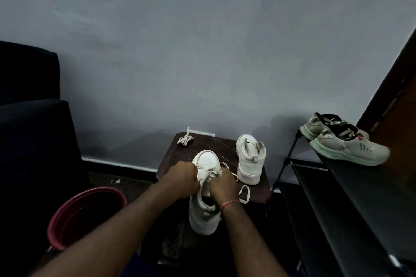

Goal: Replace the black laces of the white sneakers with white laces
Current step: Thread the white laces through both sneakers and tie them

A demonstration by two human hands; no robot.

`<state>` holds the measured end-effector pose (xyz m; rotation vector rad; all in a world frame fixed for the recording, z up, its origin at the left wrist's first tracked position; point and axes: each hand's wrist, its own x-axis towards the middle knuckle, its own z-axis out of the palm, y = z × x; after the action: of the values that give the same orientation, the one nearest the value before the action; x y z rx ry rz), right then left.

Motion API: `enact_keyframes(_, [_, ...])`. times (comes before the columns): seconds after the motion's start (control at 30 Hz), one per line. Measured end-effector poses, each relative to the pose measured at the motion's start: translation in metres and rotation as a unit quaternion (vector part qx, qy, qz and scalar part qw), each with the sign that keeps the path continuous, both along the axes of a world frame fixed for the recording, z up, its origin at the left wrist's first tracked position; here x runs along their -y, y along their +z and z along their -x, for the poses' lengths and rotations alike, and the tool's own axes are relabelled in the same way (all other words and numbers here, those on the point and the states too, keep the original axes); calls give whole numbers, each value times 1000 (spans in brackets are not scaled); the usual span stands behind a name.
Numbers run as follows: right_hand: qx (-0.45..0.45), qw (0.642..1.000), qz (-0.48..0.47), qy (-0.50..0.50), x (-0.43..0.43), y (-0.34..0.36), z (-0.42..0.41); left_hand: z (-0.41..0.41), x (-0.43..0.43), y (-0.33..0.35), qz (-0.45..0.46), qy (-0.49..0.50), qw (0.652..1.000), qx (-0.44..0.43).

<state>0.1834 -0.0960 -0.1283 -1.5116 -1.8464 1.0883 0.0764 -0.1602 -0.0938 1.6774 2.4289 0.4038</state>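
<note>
A white sneaker point(206, 159) lies on a small dark wooden table point(227, 146), toe pointing away from me, with a white lace point(244, 193) partly threaded through it. My left hand point(183, 179) grips the sneaker's left side at the eyelets. At the middle of the lacing, my right hand point(221, 186) pinches the white lace. A loose loop of that lace trails off to the right on the table. The second white sneaker point(251, 157) stands beside it, heel toward me, with no lace showing. A bundled white lace point(185, 140) sits at the table's far left corner.
A red plastic tub point(85, 216) stands on the floor at left. A dark sofa point(29, 119) fills the left edge. At right, a black shoe rack point(349, 198) carries a pair of grey-white running shoes point(344, 141). A grey wall is behind.
</note>
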Motion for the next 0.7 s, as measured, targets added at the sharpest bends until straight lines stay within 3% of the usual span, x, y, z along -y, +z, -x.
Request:
enact_keyframes(0.2, [-20,999,15,33,1,-2,-1,7,-4,2,87,-58,994,-3])
enact_keyframes(0.23, [-14,999,9,34,1,-5,1,8,-4,3,87,-59,994,33])
enact_keyframes(0.3, [-2,999,-1,34,1,-7,2,9,-5,10,40,-34,967,248])
enact_keyframes(0.33, [1,999,-4,36,3,-5,2,10,-6,16,-16,-16,921,388])
enact_keyframes(0.4, [9,999,-10,40,3,-4,0,10,-8,32,-146,13,769,622])
enact_keyframes(0.43, [10,999,-11,39,1,-3,0,11,-10,40,-195,9,699,688])
enact_keyframes(0.47, [13,999,-14,38,0,-4,-1,13,-14,45,-234,-2,661,713])
enact_keyframes(0.5, [15,999,-12,37,-2,-5,0,14,-19,47,-261,-7,669,696])
enact_keyframes(0.6, [33,998,-18,47,-5,-5,2,23,-31,27,-268,53,834,479])
enact_keyframes(0.7, [58,996,-27,65,-7,-6,4,39,-41,-9,-196,127,939,254])
